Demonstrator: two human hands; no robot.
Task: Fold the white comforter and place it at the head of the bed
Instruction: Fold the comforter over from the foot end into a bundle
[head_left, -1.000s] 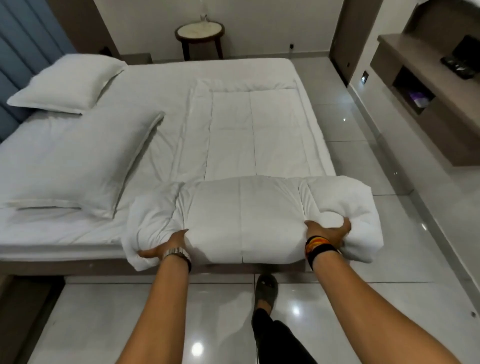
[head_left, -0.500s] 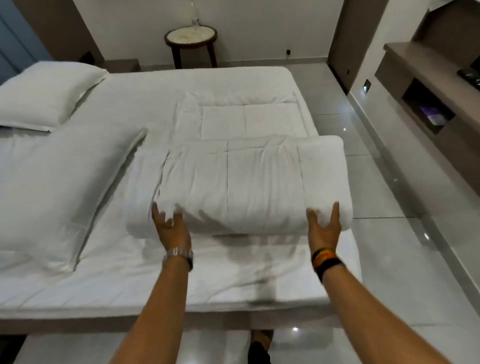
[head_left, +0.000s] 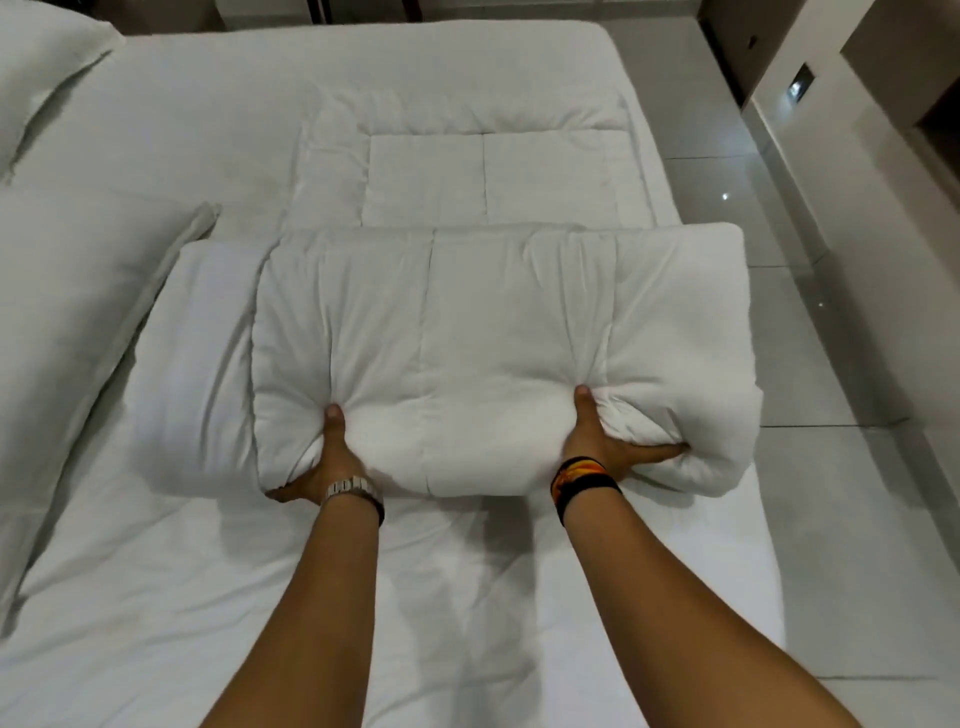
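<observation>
The white comforter (head_left: 483, 322) lies partly folded on the bed (head_left: 208, 597), its thick folded bundle near me and a flat quilted strip stretching beyond it. My left hand (head_left: 324, 457) grips the bundle's near left edge, thumb on top and fingers underneath. My right hand (head_left: 608, 441) grips the near right edge the same way, its fingers tucked into the fold. The bundle's right end overhangs the side of the mattress.
A large pillow (head_left: 67, 322) lies to the left of the bundle, touching its side, and a second pillow (head_left: 41, 73) sits at the far left. Glossy floor tiles (head_left: 841, 467) run along the right of the bed, with a wall and a cabinet beyond.
The near part of the comforter was lifted from the bed's edge and folded over onto the far part. My hands, flat against it half a second ago, now grip its near edge.
</observation>
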